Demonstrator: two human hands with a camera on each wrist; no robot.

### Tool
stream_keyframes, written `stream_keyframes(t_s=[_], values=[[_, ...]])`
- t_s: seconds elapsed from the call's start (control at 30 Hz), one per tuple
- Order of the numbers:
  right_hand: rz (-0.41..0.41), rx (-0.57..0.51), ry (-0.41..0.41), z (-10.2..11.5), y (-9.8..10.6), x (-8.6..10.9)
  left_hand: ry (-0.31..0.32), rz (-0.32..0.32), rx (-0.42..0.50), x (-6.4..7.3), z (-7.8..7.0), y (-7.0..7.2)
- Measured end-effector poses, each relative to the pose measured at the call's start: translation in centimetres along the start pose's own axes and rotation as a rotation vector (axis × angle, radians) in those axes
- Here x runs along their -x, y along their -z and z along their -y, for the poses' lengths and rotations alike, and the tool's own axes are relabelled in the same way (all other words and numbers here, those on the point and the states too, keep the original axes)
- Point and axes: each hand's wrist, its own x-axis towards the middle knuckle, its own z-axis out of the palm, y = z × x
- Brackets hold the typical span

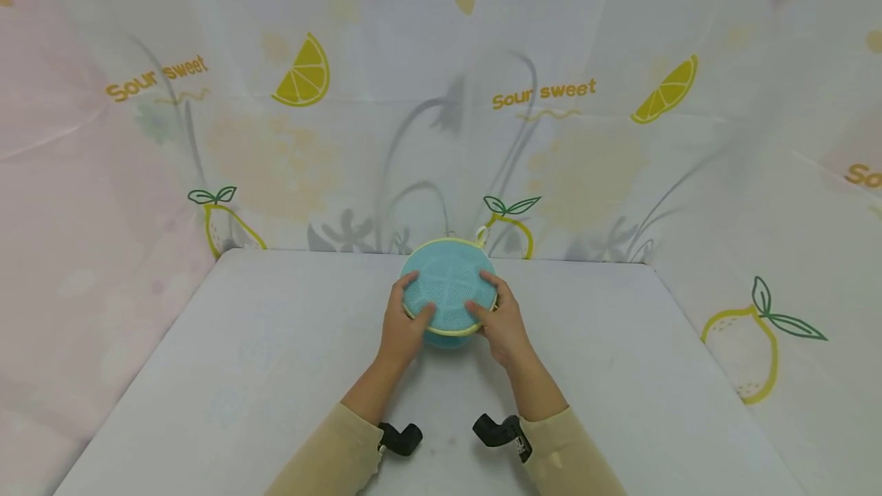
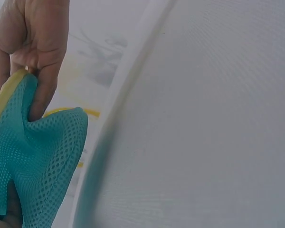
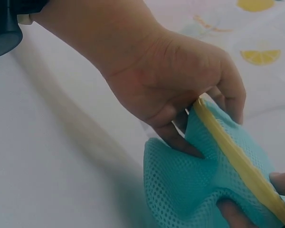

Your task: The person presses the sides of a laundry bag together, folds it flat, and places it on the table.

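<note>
A round light-blue mesh laundry bag (image 1: 449,282) with yellow edging is held up over the middle of the white table, near its far edge. My left hand (image 1: 405,327) grips its left side, thumb on the near face and fingers round the edge. On the right side my right hand (image 1: 506,327) grips it the same way. Seen from the right wrist, the mesh bag (image 3: 180,171) is dented where fingers press in below the yellow band (image 3: 237,156). The left wrist view shows the mesh bag (image 2: 47,152) folded under the left hand's fingers. Its inside is hidden.
The white table (image 1: 289,343) stretches out on both sides of the arms. A cloth backdrop (image 1: 427,37) printed with lemons hangs behind and beside it. Black wrist devices (image 1: 403,438) stick out from the beige sleeves (image 1: 338,450).
</note>
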Motion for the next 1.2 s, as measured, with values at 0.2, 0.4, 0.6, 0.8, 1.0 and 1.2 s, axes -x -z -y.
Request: stream_keyframes(t_s=[0.2,0.4,0.6,0.8,1.0,1.2], values=[[0.024,-0.007,0.0,-0.1,0.1,-0.1,-0.017,0.0,-0.019,-0.6,-0.2,0.7],[0.05,0.005,-0.004,-0.2,0.4,-0.3,-0.011,0.029,-0.069,-1.5,-0.4,1.6],[0.082,-0.003,-0.002,-0.1,0.5,-0.3,0.015,0.075,-0.067,-2.0,-0.1,2.1],[0.108,0.034,0.002,0.0,0.7,-0.1,0.025,0.1,-0.044,-2.0,-0.1,2.2],[0.135,0.049,0.003,-0.1,0.9,-0.2,0.019,0.11,-0.048,-1.9,0.0,2.1],[0.15,0.03,-0.008,-0.3,1.0,-0.5,0.016,0.113,-0.041,-1.8,0.1,1.9]])
